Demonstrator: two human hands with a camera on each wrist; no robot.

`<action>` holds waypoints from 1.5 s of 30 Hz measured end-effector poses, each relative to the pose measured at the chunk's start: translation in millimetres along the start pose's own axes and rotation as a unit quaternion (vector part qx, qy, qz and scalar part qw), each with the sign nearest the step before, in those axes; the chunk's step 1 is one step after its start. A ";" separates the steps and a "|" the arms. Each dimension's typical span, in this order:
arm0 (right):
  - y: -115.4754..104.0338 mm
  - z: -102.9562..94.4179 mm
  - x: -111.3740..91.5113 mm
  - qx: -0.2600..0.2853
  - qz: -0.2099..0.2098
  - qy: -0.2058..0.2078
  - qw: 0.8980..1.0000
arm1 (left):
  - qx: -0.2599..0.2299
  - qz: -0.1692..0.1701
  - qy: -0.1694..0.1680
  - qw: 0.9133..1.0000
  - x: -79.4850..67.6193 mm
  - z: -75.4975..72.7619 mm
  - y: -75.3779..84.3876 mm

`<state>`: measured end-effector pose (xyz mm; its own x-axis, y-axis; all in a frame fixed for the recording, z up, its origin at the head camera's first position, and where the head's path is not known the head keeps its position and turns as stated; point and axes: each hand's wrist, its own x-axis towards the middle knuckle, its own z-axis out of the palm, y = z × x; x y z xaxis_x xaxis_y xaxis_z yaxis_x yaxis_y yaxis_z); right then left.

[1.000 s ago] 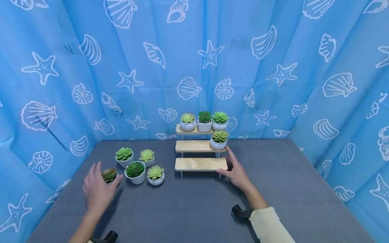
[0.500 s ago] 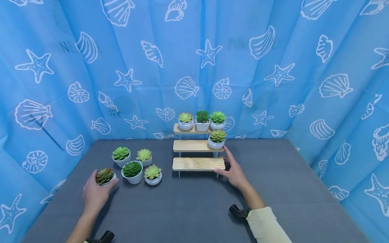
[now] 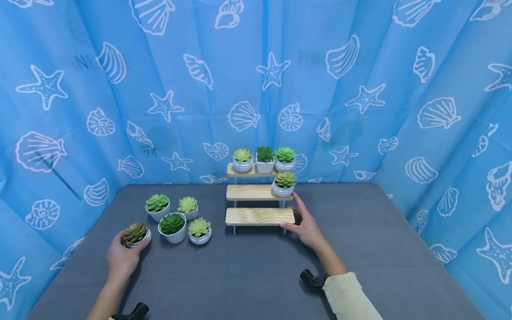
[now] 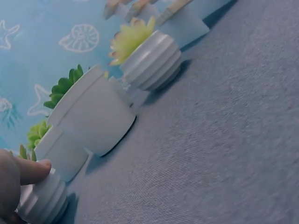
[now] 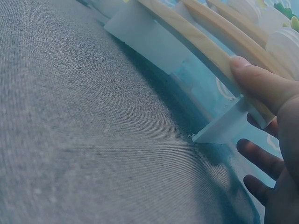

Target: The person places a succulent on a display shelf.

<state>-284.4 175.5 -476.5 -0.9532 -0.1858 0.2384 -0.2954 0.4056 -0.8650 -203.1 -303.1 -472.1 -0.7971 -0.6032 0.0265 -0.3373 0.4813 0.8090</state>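
At the table's left my left hand (image 3: 122, 261) grips a small succulent (image 3: 135, 233) with reddish-green leaves in a white pot. The left wrist view shows the thumb (image 4: 35, 171) on this ribbed pot (image 4: 43, 198); whether it touches the cloth I cannot tell. My right hand (image 3: 310, 229) steadies the right end of a three-tier wooden plant stand (image 3: 260, 216). Its thumb (image 5: 259, 79) lies on the lowest shelf, the index finger reaches up to the middle shelf's end, and the other fingers are spread. Several potted succulents stand between the left hand and the stand, including a dark green one (image 3: 172, 226).
Three succulents line the top shelf, among them one in a square pot (image 3: 265, 165). Another succulent (image 3: 283, 184) sits at the right of the middle shelf. A grey cloth covers the table (image 3: 240, 275). Behind hangs a blue curtain (image 3: 208, 40) with shell prints.
My left hand has drawn back and lower, its fingers closing round the reddish succulent's pot. The head view has shifted slightly. My right hand keeps its place at the stand.
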 end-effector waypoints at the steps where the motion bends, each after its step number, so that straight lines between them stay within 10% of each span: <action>1: 0.0 0.1 -0.4 0.000 0.000 0.000 1.000 | -0.003 -0.005 0.003 1.000 -0.7 0.1 0.8; 10: 1.1 1.8 -2.7 -0.006 0.007 -0.001 1.000 | -0.033 -0.014 0.004 0.999 -15.3 -5.3 14.6; 26: 1.4 4.0 -2.9 -0.014 0.011 0.003 1.000 | -0.100 0.079 -0.060 0.990 -55.5 -12.0 68.0; 45: 0.4 -0.6 0.0 -0.008 0.006 -0.002 1.000 | -0.124 0.180 -0.158 0.963 -80.3 51.1 124.0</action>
<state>-284.5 176.2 -476.5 -0.9564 -0.1850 0.2258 -0.2848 0.4214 -0.8610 -206.5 -162.5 -404.0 -0.9658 -0.1841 0.1827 0.0872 0.4329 0.8972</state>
